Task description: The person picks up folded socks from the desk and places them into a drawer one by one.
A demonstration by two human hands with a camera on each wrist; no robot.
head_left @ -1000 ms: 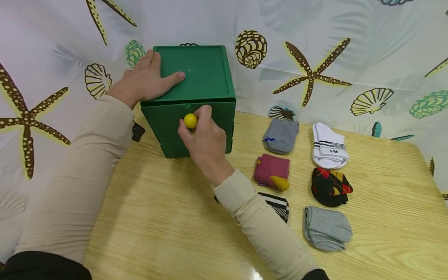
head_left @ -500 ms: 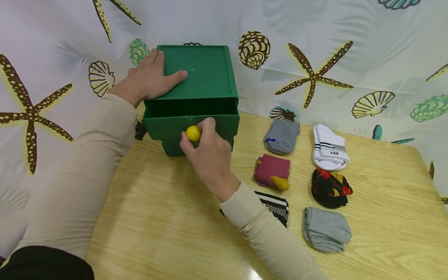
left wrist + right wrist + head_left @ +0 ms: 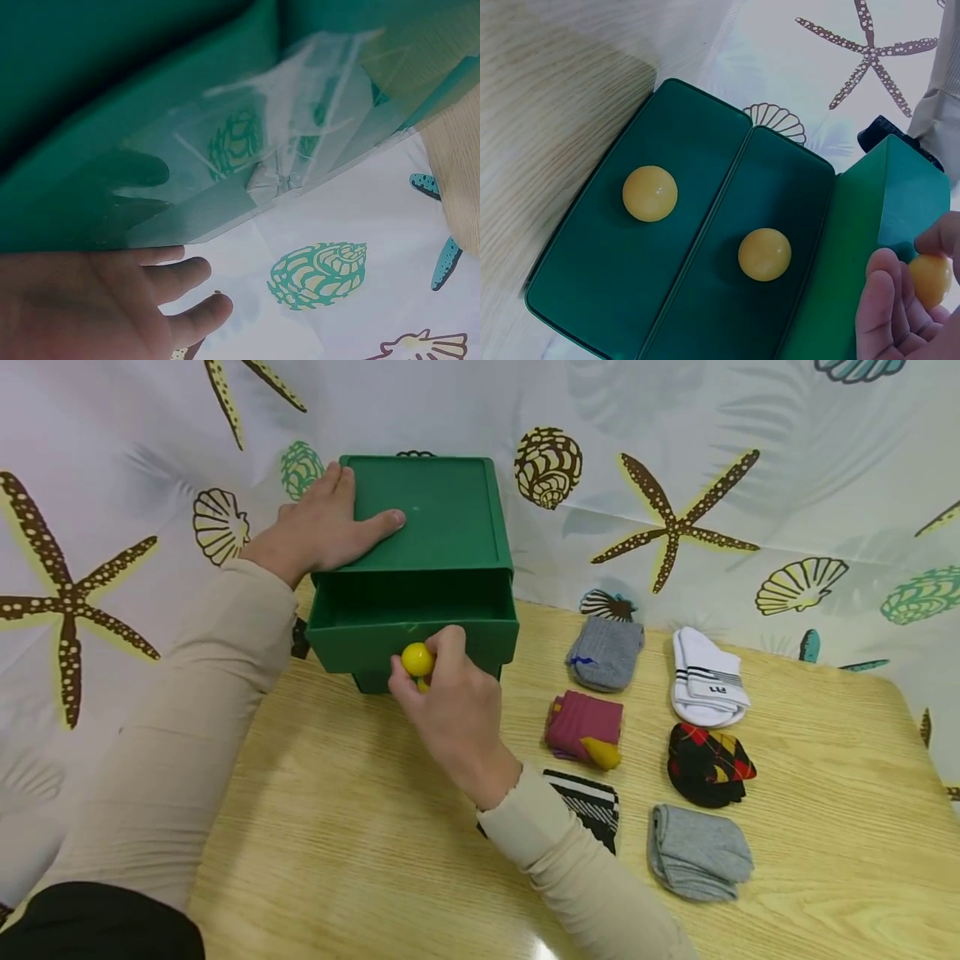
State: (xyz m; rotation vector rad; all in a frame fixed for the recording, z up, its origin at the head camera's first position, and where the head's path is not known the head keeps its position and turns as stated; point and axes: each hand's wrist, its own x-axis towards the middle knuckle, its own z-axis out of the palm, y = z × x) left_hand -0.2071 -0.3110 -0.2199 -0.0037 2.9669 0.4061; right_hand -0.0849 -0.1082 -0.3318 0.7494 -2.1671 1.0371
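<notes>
A green drawer box (image 3: 427,518) stands at the back of the wooden table (image 3: 360,827). Its top drawer (image 3: 412,631) is pulled partway out and looks empty inside. My right hand (image 3: 450,710) pinches that drawer's yellow knob (image 3: 417,659) (image 3: 930,279). Two lower drawer fronts, each with a yellow knob (image 3: 763,253) (image 3: 650,193), show in the right wrist view. My left hand (image 3: 318,531) lies flat on the box's top at its left edge, fingers straight; in the left wrist view its fingers (image 3: 184,274) hang past the green side (image 3: 187,150).
Several folded sock pairs lie to the right of the box: grey (image 3: 606,652), white with black stripes (image 3: 707,687), maroon and yellow (image 3: 585,728), black and red argyle (image 3: 708,762), black and white striped (image 3: 592,802), light grey (image 3: 699,850). A seashell-print cloth (image 3: 750,485) hangs behind.
The top drawer was closed a second ago; my right hand has drawn it out toward me by the knob. The left hand stayed on the box's top.
</notes>
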